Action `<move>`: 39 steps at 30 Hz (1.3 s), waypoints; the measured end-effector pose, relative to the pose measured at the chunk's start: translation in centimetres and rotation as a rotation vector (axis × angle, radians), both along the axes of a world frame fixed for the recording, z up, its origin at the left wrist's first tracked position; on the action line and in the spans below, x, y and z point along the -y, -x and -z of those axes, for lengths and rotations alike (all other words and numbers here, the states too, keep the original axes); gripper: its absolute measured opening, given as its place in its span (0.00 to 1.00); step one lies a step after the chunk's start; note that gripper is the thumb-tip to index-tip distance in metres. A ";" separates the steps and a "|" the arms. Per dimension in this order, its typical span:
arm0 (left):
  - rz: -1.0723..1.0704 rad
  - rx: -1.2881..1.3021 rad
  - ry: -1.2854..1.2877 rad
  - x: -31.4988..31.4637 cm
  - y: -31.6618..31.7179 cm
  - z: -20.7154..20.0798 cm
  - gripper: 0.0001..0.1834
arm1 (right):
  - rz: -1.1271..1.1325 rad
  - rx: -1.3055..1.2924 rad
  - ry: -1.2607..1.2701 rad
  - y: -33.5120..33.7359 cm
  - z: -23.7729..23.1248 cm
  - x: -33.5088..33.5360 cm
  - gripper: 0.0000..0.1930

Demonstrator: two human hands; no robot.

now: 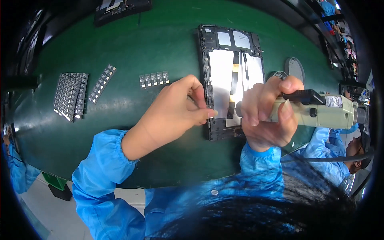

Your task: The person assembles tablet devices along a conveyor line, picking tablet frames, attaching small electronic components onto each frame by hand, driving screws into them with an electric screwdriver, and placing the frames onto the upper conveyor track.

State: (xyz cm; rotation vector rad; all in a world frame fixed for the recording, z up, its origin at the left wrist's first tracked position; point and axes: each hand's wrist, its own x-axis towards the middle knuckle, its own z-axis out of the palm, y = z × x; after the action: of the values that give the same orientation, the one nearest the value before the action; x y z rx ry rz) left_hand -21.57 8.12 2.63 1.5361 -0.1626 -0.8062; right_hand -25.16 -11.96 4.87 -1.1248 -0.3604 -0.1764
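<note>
An open tablet-like device [221, 72] lies on the green table, with a black frame, silvery battery panels and a dark-and-gold flat cable down its middle. My left hand [168, 110] rests at its left edge, thumb and forefinger pinched together over the frame. What the pinch holds, if anything, is too small to make out. A pale green electric screwdriver [334, 115] with a black lever lies nearly level in my right hand [270, 114], its nose toward the device. My fingers wrap around its front part, and its tip is hidden.
Left of the device lie a short row of small circuit boards [154, 79], a slanted strip [102, 84] and stacked strips [69, 95]. A round dish [295, 70] stands beyond my right hand. Another black device [122, 11] sits at the far edge. A co-worker [330, 154] sits at right.
</note>
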 end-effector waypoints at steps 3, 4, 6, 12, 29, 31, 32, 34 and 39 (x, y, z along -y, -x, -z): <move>0.043 0.029 -0.043 0.1 0.0 -0.1 0.17 | 0.040 -0.072 0.014 0.5 -0.2 -1.3 0.14; 0.048 0.078 -0.099 0.1 0.0 -0.2 0.16 | 0.012 -0.110 -0.008 0.5 -0.1 -1.7 0.13; 0.058 0.094 -0.109 0.0 0.0 0.0 0.16 | 0.065 -0.099 0.082 0.2 0.6 -2.0 0.13; 0.063 0.058 -0.048 -0.3 0.1 0.2 0.16 | 0.229 -0.202 0.004 0.0 0.5 -3.4 0.16; 0.007 0.077 0.042 -0.4 0.6 1.0 0.17 | 0.126 -0.159 0.163 0.2 1.1 -3.0 0.12; 0.011 0.082 0.034 -0.3 0.6 1.0 0.16 | 0.151 -0.186 0.164 0.2 0.9 -3.4 0.11; 0.011 0.080 0.035 -0.4 0.6 1.1 0.16 | 0.175 -0.214 0.163 0.2 0.8 -3.7 0.11; 0.017 0.082 0.026 -0.4 0.6 1.3 0.16 | 0.177 -0.226 0.180 -0.1 0.8 -4.3 0.11; -0.081 0.169 0.063 0.2 0.8 1.5 0.19 | 0.172 -0.179 0.243 -0.5 0.4 -4.4 0.12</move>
State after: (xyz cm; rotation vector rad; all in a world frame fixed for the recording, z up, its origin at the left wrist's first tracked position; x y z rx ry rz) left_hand -22.41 7.95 1.17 1.5409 -0.2463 -0.6020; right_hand -24.71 -7.54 4.45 -1.4020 -0.1268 -0.1846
